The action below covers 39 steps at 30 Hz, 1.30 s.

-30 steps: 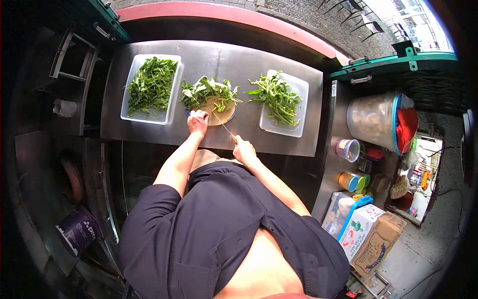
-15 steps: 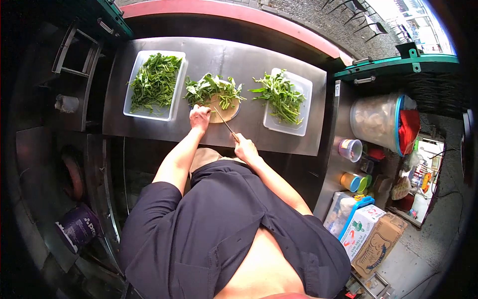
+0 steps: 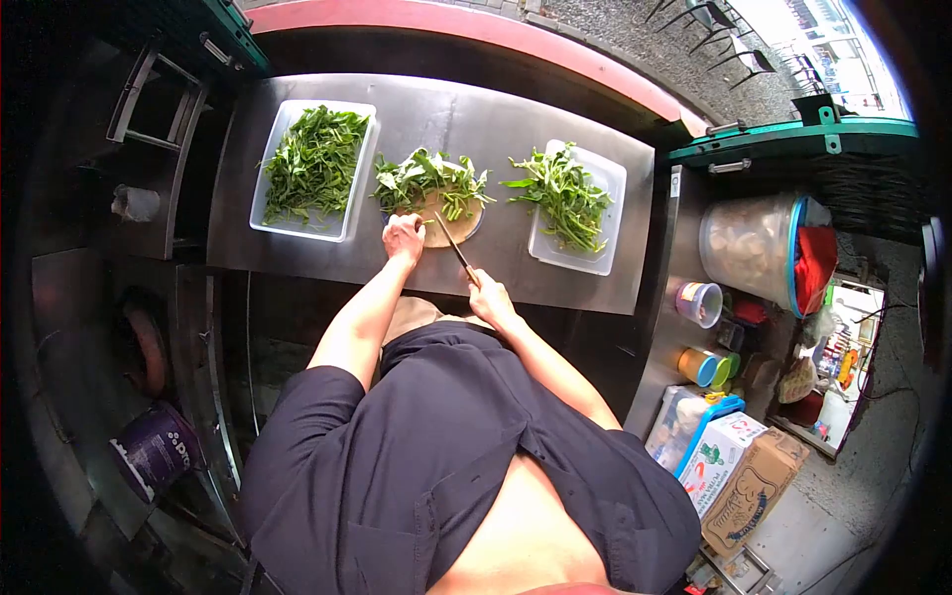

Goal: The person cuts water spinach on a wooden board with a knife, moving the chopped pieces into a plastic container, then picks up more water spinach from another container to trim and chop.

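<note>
My right hand is closed around the handle of a knife, its blade pointing away from me over a round cutting board. My left hand is at the board's left edge, fingers closed together, with a bit of green stem showing at the fingertips. Leafy greens with cut stems lie across the far part of the board. To the left, a clear plastic tub is filled with cut greens. On the right, longer leafy stems rest in another clear tub.
The board and tubs stand on a steel table. At the right, a side counter carries a large lidded container, a small tub and cardboard boxes. A purple bucket is at lower left.
The knife has turned slightly, its handle a little closer to me. My left hand stays by the board's left edge. The whole view has shifted slightly.
</note>
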Each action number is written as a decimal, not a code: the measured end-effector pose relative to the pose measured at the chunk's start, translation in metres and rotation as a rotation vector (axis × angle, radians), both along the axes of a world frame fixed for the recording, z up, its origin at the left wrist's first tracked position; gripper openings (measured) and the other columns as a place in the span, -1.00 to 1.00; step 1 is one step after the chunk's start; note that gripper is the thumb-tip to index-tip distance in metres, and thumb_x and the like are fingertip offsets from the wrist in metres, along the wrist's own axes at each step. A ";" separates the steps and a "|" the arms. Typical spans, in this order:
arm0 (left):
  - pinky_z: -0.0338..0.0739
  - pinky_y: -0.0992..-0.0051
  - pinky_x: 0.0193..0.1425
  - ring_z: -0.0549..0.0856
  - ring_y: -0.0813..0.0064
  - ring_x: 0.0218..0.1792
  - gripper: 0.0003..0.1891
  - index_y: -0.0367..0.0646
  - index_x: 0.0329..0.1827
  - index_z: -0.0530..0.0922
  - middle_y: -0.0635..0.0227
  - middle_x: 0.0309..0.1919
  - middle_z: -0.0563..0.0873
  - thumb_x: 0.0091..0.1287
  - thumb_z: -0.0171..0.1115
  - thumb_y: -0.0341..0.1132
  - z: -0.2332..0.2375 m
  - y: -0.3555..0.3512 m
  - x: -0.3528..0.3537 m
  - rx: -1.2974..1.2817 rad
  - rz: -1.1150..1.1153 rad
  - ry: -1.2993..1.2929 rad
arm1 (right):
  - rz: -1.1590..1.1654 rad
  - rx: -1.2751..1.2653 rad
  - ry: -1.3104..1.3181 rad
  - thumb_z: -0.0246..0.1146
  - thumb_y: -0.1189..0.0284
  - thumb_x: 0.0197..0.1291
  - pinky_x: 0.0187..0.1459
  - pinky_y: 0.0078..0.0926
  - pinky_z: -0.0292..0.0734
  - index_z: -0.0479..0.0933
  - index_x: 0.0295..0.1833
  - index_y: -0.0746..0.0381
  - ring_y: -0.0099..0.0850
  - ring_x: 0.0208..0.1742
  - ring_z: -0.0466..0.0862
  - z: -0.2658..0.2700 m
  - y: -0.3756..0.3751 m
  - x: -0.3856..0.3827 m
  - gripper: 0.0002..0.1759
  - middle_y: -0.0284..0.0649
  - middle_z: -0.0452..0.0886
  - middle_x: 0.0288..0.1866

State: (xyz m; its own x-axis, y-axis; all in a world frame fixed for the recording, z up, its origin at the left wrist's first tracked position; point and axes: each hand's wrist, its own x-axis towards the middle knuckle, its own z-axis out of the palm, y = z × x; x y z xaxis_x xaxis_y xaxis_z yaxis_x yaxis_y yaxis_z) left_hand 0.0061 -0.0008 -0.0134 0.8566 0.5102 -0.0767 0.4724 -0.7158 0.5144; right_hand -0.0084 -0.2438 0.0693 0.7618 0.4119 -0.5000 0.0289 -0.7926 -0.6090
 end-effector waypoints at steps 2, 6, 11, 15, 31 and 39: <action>0.64 0.21 0.13 0.75 0.20 -0.01 -0.84 -0.01 -0.20 0.80 0.27 -0.19 0.84 0.27 0.45 -0.17 -0.001 -0.001 0.002 -0.016 0.051 0.019 | -0.078 0.030 0.025 0.20 0.32 0.46 0.07 0.03 0.64 0.54 0.24 0.11 0.15 0.07 0.74 0.006 -0.005 0.004 -0.69 0.12 0.75 -0.05; 0.67 0.20 0.08 0.79 0.16 -0.09 -0.84 -0.03 -0.13 0.78 0.24 -0.16 0.85 0.35 0.36 -0.21 -0.006 0.001 0.008 -0.205 0.263 -0.034 | -0.199 0.095 -0.007 0.19 0.28 0.50 0.03 -0.05 0.64 0.59 0.18 0.09 0.09 0.04 0.77 0.010 -0.024 0.013 -0.74 0.07 0.77 -0.09; 0.66 0.22 0.09 0.78 0.12 -0.06 -0.83 -0.11 -0.05 0.72 0.18 -0.13 0.80 0.38 0.29 -0.31 -0.005 -0.001 -0.008 -0.127 0.166 -0.264 | -0.355 -0.011 -0.214 0.08 0.25 0.50 0.06 0.14 0.60 0.46 0.24 0.17 0.26 0.03 0.71 -0.005 -0.056 0.010 -0.67 0.20 0.73 -0.03; 0.62 0.19 0.16 0.69 0.09 0.03 -0.79 -0.08 0.00 0.67 0.17 -0.11 0.71 0.32 0.29 -0.37 -0.007 -0.010 -0.043 -0.146 -0.031 -0.168 | -0.414 -0.037 -0.261 0.03 0.45 0.42 0.23 0.11 0.50 0.31 0.37 0.36 0.31 0.19 0.58 -0.040 -0.070 0.010 -0.54 0.33 0.51 0.21; 0.44 0.13 0.37 0.45 0.16 0.40 -0.34 -0.10 0.45 0.51 0.24 0.39 0.50 0.20 0.38 -0.28 0.039 -0.023 -0.037 0.052 -0.501 0.168 | -0.306 0.171 -0.530 0.40 0.45 0.08 0.54 0.01 0.26 0.28 0.54 0.26 0.11 0.50 0.33 -0.059 0.007 0.074 -0.15 0.11 0.33 0.46; 0.44 0.09 0.37 0.43 0.13 0.42 -0.26 -0.16 0.52 0.42 0.17 0.41 0.47 0.22 0.39 -0.29 0.035 -0.015 -0.018 0.000 -0.388 0.196 | 0.072 0.162 -0.504 0.51 0.29 0.11 0.40 -0.12 0.47 0.54 0.37 0.15 -0.03 0.33 0.52 -0.063 0.060 0.160 -0.33 -0.03 0.47 0.36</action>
